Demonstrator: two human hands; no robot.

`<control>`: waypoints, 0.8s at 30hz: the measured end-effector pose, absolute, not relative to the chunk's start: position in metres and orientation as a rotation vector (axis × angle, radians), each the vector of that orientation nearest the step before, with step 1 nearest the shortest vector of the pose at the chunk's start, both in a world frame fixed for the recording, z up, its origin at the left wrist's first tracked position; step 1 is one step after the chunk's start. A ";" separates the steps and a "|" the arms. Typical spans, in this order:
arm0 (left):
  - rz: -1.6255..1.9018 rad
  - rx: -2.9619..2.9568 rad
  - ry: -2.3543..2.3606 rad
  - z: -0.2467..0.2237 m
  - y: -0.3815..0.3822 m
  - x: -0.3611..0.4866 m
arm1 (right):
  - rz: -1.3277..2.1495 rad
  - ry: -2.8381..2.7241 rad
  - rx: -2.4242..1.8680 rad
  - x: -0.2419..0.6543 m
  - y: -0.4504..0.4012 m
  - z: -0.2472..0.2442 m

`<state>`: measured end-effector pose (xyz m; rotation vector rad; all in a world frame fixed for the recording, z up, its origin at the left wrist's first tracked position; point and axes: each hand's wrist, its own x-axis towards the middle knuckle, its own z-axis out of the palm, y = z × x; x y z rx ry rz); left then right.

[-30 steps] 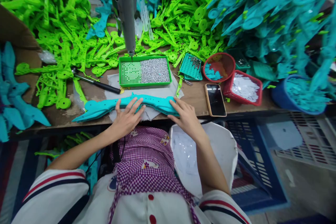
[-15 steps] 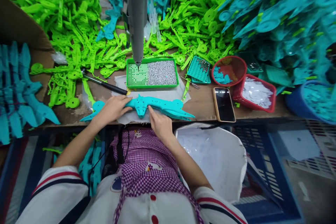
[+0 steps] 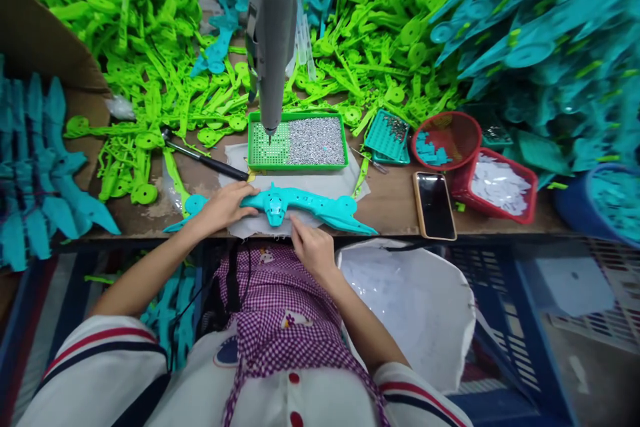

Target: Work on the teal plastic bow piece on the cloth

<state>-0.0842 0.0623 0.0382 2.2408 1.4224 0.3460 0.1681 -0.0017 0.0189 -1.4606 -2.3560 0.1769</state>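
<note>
A long turquoise plastic piece (image 3: 320,203) with a head-shaped middle lies across a white cloth (image 3: 240,221) at the table's front edge. My left hand (image 3: 225,205) grips it left of the head, fingers over the top. Just right of the head and below the piece is my right hand (image 3: 314,247), its index finger and thumb near the cloth and the other fingers curled; whether anything is between them is too small to tell. Behind the piece sits a green tray (image 3: 345,161) of small metal screws, with a grey electric screwdriver (image 3: 273,47) hanging over its left half.
A hammer (image 3: 215,163) lies left of the tray. To the right are a teal basket (image 3: 385,137), a red round bowl (image 3: 457,130), a red bin (image 3: 530,203) of white pieces and a phone (image 3: 434,205). Green parts (image 3: 165,80) are heaped behind; a blue tub (image 3: 575,197) stands far right.
The view has shifted slightly, so everything sits a little further right. My right hand has drawn down a little from the turquoise piece. My left hand keeps its hold.
</note>
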 end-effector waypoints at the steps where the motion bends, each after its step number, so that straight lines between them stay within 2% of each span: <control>1: 0.343 2.239 1.427 0.038 0.062 -0.084 | 0.155 -2.312 -1.390 0.169 -0.005 0.018; 7: 0.369 2.257 1.453 0.036 0.063 -0.072 | 0.119 -2.254 -1.160 0.154 -0.010 0.021; 14: 0.341 2.330 1.349 0.039 0.070 -0.069 | 0.071 -2.368 -1.195 0.145 0.002 0.006; 17: 0.342 2.331 1.368 0.043 0.067 -0.074 | 0.182 -2.389 -1.202 0.153 -0.001 0.009; 22: 0.380 2.304 1.421 0.040 0.064 -0.073 | 0.626 -2.188 -1.005 0.179 0.045 0.074; 24: 0.364 2.303 1.417 0.038 0.064 -0.072 | 0.578 -1.914 -1.048 0.177 0.097 0.112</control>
